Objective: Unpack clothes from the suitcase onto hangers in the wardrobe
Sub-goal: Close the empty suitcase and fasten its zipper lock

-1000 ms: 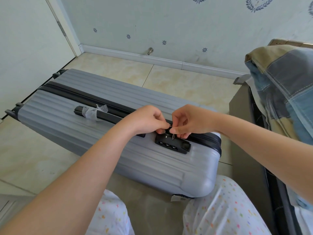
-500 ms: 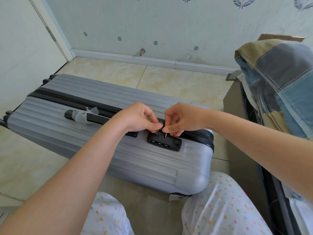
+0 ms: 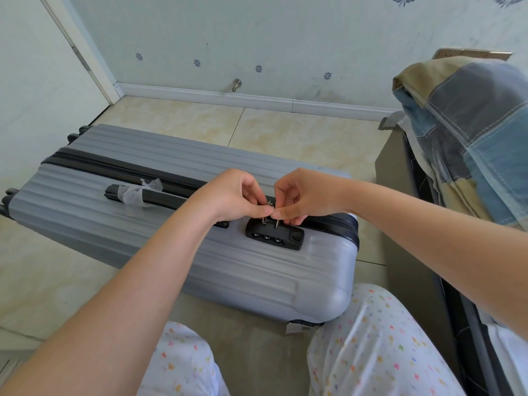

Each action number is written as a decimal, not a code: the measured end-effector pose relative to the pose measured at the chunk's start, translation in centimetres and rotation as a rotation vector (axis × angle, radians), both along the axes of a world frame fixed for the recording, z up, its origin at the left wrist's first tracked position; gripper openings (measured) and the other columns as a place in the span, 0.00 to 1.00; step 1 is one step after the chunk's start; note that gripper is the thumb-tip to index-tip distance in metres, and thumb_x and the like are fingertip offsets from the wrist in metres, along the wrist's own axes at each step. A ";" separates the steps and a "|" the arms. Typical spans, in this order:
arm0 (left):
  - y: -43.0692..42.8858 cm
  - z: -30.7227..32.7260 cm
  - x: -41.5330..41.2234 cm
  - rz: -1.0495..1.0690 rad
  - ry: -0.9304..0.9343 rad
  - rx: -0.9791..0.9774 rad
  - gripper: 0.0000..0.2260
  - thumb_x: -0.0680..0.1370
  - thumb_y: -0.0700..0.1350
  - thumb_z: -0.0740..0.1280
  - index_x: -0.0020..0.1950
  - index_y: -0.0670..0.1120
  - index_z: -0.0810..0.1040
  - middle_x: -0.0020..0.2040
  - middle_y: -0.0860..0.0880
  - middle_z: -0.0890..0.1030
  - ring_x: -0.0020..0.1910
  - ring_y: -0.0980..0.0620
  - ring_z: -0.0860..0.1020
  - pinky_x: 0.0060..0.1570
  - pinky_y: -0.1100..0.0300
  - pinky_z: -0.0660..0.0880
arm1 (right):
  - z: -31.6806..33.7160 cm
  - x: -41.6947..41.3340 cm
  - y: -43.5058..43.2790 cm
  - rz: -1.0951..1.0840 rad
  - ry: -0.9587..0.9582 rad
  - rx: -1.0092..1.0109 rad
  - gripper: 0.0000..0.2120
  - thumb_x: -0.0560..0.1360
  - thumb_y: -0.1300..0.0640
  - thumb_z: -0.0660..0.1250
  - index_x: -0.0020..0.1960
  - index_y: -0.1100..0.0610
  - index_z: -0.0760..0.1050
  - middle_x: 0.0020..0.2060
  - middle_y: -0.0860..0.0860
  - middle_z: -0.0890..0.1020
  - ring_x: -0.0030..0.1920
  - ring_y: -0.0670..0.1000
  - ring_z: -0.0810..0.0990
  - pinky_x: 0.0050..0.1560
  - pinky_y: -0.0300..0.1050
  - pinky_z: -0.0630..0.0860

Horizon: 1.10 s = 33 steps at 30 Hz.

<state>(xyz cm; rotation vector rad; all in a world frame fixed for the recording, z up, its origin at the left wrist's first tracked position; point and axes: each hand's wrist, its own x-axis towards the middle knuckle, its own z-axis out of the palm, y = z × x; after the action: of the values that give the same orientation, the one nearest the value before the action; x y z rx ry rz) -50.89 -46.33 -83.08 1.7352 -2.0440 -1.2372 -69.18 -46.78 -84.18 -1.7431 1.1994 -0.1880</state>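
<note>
Little has moved since the earlier frame: both hands stay at the lock [image 3: 273,238]. From the head view, the left hand [image 3: 231,195] and right hand [image 3: 307,195] each keep a narrow grip, pinching the metal zip pulls [image 3: 264,221] just above the lock, probably to free them. The suitcase [image 3: 171,241] carrying the lock lies shut on the floor [image 3: 285,132], lock side up within easy reach.

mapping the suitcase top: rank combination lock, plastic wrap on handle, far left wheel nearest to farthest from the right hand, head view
From the right hand, which pinches the zipper pulls:
1. combination lock, just below it
2. plastic wrap, left, on the handle
3. wheel, far left end of the suitcase
</note>
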 end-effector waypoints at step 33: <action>-0.2 1.2 0.0 -0.171 -0.045 0.007 0.07 0.71 0.42 0.73 0.42 0.55 0.85 0.40 0.52 0.85 0.44 0.53 0.83 0.57 0.49 0.77 | -0.8 -0.4 0.3 -0.044 -0.108 -0.022 0.08 0.73 0.57 0.72 0.42 0.59 0.75 0.33 0.50 0.82 0.32 0.47 0.81 0.42 0.37 0.81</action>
<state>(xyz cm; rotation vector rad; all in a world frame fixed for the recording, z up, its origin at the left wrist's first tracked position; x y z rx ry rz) -50.88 -46.56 -81.90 1.6341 -2.2571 -1.2651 -69.62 -46.46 -84.97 -1.7044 1.1618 -0.3185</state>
